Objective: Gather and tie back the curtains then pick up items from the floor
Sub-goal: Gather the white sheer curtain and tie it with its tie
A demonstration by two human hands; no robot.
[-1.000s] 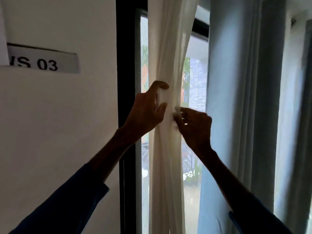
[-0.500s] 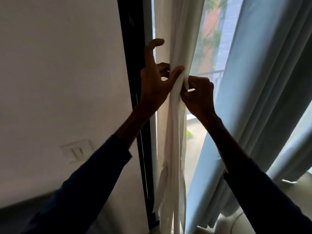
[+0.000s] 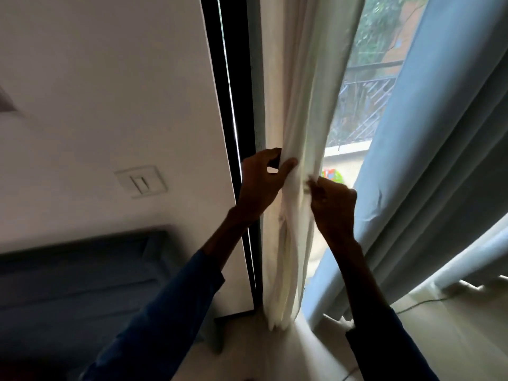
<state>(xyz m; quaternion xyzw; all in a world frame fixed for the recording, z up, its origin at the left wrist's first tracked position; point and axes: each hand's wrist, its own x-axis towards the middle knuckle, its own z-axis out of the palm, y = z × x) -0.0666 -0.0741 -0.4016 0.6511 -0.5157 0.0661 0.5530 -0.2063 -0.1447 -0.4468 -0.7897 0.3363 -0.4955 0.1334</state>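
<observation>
A white sheer curtain (image 3: 302,86) hangs gathered into a narrow bunch beside the black window frame (image 3: 233,105). My left hand (image 3: 258,185) grips the bunch from the left, thumb and fingers curled round the cloth. My right hand (image 3: 332,204) pinches the cloth from the right at nearly the same height. The bunch's loose ends reach the floor below my hands. A blue-grey heavy curtain (image 3: 428,160) hangs to the right, its hem spread on the floor. No tie-back band is clearly visible.
A white wall with a light switch (image 3: 141,181) stands on the left. A dark blue piece of furniture (image 3: 71,284) sits low on the left. A thin cable (image 3: 417,303) runs over the pale floor at right. Outside the glass is a balcony railing (image 3: 365,105).
My view has tilted downward, so floor and furniture now show. Both hands have slid down the white curtain bunch while keeping hold of it.
</observation>
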